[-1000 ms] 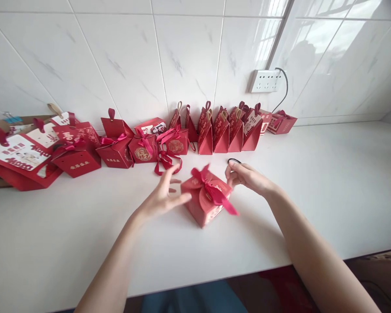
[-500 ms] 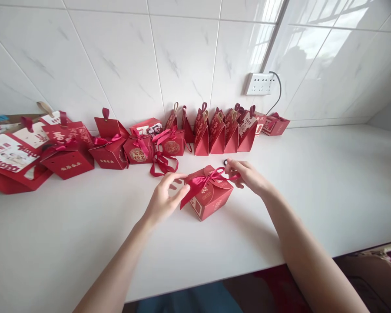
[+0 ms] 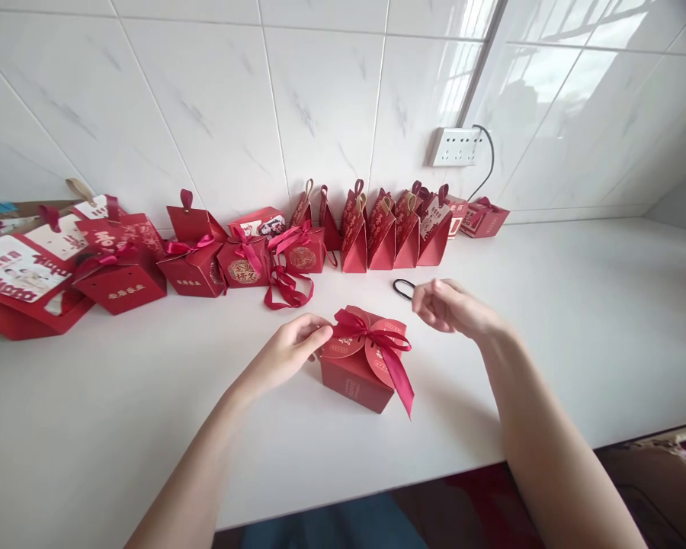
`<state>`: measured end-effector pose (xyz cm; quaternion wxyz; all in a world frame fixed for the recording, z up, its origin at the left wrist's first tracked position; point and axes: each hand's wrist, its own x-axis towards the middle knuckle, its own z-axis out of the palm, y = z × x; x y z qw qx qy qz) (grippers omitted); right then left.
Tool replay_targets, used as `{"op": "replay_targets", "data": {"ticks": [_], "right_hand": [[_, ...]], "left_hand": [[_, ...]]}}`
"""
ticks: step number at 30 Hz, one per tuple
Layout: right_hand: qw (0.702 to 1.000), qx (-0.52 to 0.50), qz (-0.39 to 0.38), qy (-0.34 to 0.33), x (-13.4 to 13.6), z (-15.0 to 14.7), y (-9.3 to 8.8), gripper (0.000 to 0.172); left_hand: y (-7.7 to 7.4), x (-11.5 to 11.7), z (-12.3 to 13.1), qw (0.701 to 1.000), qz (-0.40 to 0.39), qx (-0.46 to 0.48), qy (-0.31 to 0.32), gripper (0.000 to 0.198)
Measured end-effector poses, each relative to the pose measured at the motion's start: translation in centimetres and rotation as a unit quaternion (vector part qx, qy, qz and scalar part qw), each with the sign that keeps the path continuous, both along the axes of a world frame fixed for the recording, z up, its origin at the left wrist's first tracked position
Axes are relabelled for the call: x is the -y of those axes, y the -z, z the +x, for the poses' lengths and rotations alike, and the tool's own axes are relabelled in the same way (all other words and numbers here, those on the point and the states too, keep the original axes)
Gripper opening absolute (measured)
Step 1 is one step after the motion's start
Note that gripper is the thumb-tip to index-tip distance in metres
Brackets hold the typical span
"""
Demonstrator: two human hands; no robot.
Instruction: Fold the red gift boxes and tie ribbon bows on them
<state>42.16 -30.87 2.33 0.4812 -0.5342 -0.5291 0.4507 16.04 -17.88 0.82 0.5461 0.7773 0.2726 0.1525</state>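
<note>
A red gift box [image 3: 357,374] with printed rounded flaps stands on the white counter in front of me. Across its top lies a tied dark pink ribbon bow [image 3: 377,335], one tail hanging over the right front side. At the box's left edge, my left hand [image 3: 297,343] pinches a loop of the ribbon between thumb and fingers. My right hand [image 3: 449,305] is raised to the right of the box, apart from it, with its fingers curled and nothing seen in them. A black loop [image 3: 403,289] lies on the counter just left of its fingertips.
Several red boxes [image 3: 243,263] and triangular red boxes [image 3: 377,240] line the tiled wall. Flat red bags [image 3: 26,274] are piled at the left. A loose ribbon [image 3: 289,290] lies behind my left hand. A power strip [image 3: 456,147] hangs on the wall.
The box has been turned and sits slightly nearer; its ribbon tail now hangs at the right instead of the left. My right hand has moved away to the right, uncovering the black loop.
</note>
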Motion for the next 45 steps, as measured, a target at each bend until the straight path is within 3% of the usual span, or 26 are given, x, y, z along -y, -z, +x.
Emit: {"op": "replay_targets", "data": {"ticks": [1,3,8,12,16,22,25,28,30,31,33,35,36,40,42,45], "right_hand": [[0.997,0.024,0.026,0.068,-0.2,-0.6,0.0,0.054],[0.988,0.093,0.059,0.110,-0.7,-2.0,0.1,0.046],[0.991,0.116,0.024,-0.057,-0.8,-4.4,0.1,0.075],[0.976,0.170,0.063,-0.122,0.5,-5.1,-0.7,0.102],[0.963,0.231,0.057,-0.126,1.2,-5.8,-1.2,0.097],[0.961,0.220,0.060,-0.155,0.0,-6.1,-0.3,0.085],[0.960,0.204,0.050,-0.184,-0.4,-5.8,0.1,0.090],[0.965,0.180,0.041,-0.189,-0.1,-4.9,-0.2,0.088],[0.978,0.142,0.054,-0.142,0.2,-4.0,-0.6,0.073],[0.985,0.121,0.064,-0.103,0.4,-3.6,-0.9,0.059],[0.993,0.092,0.058,-0.039,0.6,-2.9,-1.3,0.035],[0.995,0.086,-0.008,-0.058,0.7,-2.8,-1.5,0.040],[0.990,0.086,-0.056,-0.098,0.7,-3.0,-1.6,0.045],[0.948,0.063,-0.184,-0.250,0.4,-4.5,-1.3,0.046],[0.947,0.063,-0.180,-0.257,0.3,-5.2,-1.2,0.039],[0.963,0.106,-0.125,-0.216,0.1,-5.4,-1.0,0.028]], "left_hand": [[-0.1,0.1,0.1,1.000,0.000,0.003,-0.001,0.039],[-0.4,0.2,0.1,1.000,-0.004,0.007,-0.007,0.040],[-2.1,1.1,-0.5,0.997,-0.073,0.001,-0.016,0.036],[-3.1,3.4,-1.4,0.986,-0.163,-0.003,-0.012,0.037],[-2.9,5.8,-2.7,0.980,-0.194,-0.002,-0.051,0.037],[-0.7,7.0,-3.9,0.967,-0.246,-0.007,-0.059,0.039],[-0.3,6.6,-5.4,0.974,-0.212,-0.073,-0.015,0.041],[-2.1,5.6,-8.1,0.958,-0.131,-0.185,0.176,0.030],[-4.0,4.4,-9.4,0.939,-0.069,-0.201,0.270,0.021],[-4.9,3.8,-9.6,0.948,-0.053,-0.162,0.269,0.019],[-6.3,2.5,-8.6,0.981,0.008,-0.004,0.192,0.021],[-6.7,1.4,-6.0,0.985,0.132,0.075,0.084,0.016],[-6.6,1.0,-4.5,0.976,0.188,0.077,0.078,0.012],[-5.5,0.1,0.2,0.959,0.212,0.000,0.185,0.015],[-4.9,-0.2,1.0,0.955,0.207,-0.022,0.212,0.014],[-4.1,-0.5,1.1,0.958,0.215,-0.029,0.189,0.008]]}}
